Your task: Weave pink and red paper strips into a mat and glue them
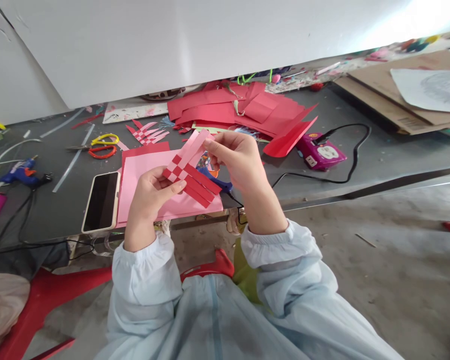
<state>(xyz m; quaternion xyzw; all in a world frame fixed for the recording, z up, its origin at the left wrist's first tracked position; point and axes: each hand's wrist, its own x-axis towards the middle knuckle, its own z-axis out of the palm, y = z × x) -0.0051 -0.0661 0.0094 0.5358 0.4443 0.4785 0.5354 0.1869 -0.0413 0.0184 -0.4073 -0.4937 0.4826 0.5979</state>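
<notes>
Weave partly done, pinched by left hand; pink strips held by right hand; red tails between hands left unwoven.

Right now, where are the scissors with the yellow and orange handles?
In the head view, the scissors lie on the left part of the table, just beyond the phone and left of the woven paper piece lying there.

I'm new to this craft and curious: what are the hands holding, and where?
A woven red-and-pink paper piece: the left hand pinches its checkered part; the right hand pinches its pink strips near their ends.
</notes>
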